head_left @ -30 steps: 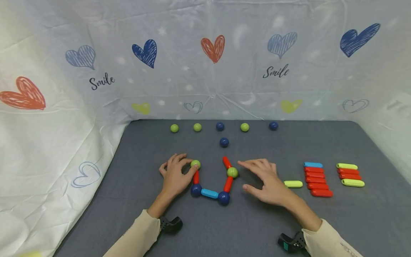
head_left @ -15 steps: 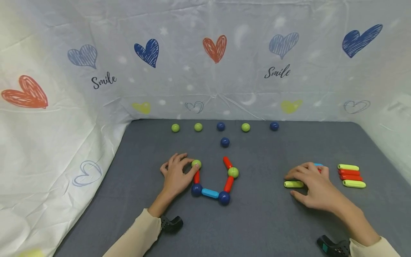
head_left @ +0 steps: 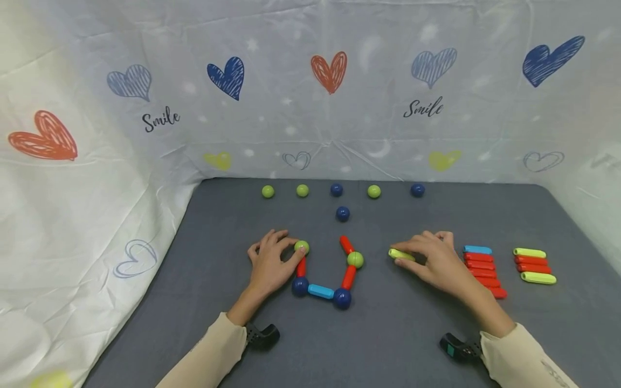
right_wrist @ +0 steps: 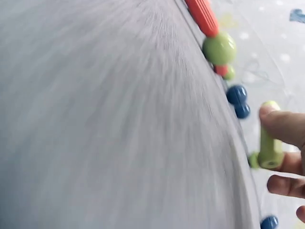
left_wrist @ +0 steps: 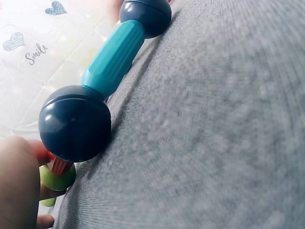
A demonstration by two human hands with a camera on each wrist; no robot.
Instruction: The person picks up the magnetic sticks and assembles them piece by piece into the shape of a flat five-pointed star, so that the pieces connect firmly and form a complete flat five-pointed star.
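My right hand pinches a yellow-green stick between thumb and fingers, a little above the grey mat, to the right of the chain of balls and sticks. The right wrist view shows the same stick held at its end by my fingertips. My left hand is curled round the green ball at the left top of the chain, holding it in place. Below that ball a red stick goes down to a blue ball, then a light blue stick runs right to another blue ball. From there a red stick climbs to a second green ball, with one more red stick poking up and left. I think I am at the step of bringing a new stick to the chain. The next move, I guess, needs me to line its end up with an open end and let it snap on, while my left hand stops the chain from sliding. Far off sit loose balls, and to the right lie spare sticks.
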